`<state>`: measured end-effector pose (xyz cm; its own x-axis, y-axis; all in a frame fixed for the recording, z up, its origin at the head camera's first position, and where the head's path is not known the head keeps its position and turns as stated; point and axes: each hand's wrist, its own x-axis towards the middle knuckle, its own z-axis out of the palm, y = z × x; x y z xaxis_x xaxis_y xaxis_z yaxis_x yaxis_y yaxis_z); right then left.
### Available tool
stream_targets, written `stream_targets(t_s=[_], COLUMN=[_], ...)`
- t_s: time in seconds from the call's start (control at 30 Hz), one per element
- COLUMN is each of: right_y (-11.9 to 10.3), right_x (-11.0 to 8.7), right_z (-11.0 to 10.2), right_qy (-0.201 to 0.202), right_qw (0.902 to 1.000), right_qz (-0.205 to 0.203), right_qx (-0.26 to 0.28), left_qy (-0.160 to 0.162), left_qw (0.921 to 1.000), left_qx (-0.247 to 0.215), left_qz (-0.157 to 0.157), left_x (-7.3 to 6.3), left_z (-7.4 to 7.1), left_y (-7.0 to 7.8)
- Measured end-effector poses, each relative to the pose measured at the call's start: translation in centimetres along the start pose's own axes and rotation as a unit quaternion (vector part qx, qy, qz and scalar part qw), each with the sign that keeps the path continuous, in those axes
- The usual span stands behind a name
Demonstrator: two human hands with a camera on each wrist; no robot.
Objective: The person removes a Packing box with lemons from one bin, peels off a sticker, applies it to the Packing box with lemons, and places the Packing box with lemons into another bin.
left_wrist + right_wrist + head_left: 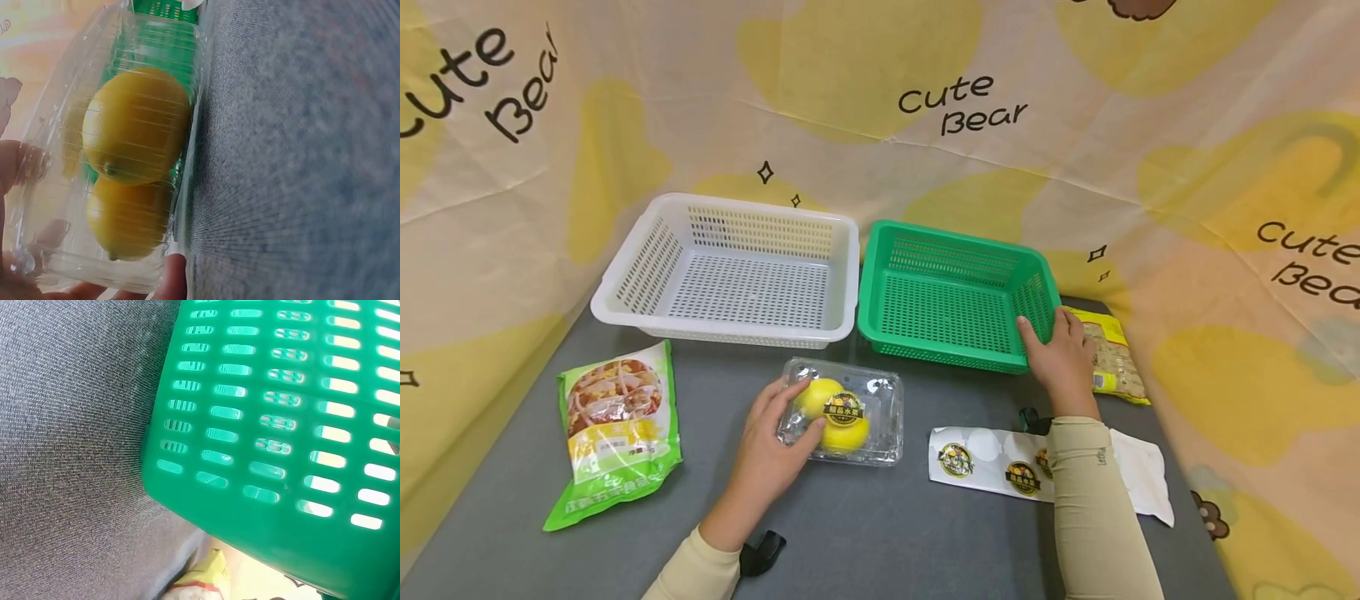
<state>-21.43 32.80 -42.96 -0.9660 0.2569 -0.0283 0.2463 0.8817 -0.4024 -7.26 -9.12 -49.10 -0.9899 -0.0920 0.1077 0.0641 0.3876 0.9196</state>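
A clear plastic clamshell box [882, 417] lies on the table in front of the baskets, with two yellow lemons [137, 125] inside and a black-and-gold sticker [844, 409] on its lid. My left hand [773, 446] grips its left end, thumb across the front and fingers at the back corner. Over at the green basket [880, 333], my right hand [1063, 362] holds the right front corner, thumb on the inner side of the rim and fingers outside. Its perforated wall fills most of the right wrist view. Nothing lies in this basket.
A white basket [722, 327] stands left of the green one. A green-and-white food bag [617, 417] lies at left, a yellow packet [1112, 350] at right. A sticker sheet [985, 467] lies partly under the right forearm, beside a white cloth-like piece [1142, 475]. Printed fabric hangs behind.
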Motion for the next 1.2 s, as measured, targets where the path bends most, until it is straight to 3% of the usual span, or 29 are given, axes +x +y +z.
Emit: stream_targets(t_s=[0.7, 1.03, 1.2], right_y=[0.0, -0.1, 0.0], right_x=[0.1, 0.1, 0.1], right_z=[0.1, 0.2, 0.2], right_qy=[-0.002, -0.002, 0.002], right_qw=[1.0000, 0.9999, 0.9998], right_qz=[0.005, 0.014, 0.016], right_qx=[0.004, 0.005, 0.006], left_qy=[0.021, 0.026, 0.031], left_qw=[0.9991, 0.9961, 0.9930], left_qx=[-0.024, -0.051, -0.063], left_qz=[0.027, 0.068, 0.095], left_x=[-0.4, -1.3, -1.0], left_z=[0.1, 1.3, 1.8], left_y=[0.2, 1.7, 2.8])
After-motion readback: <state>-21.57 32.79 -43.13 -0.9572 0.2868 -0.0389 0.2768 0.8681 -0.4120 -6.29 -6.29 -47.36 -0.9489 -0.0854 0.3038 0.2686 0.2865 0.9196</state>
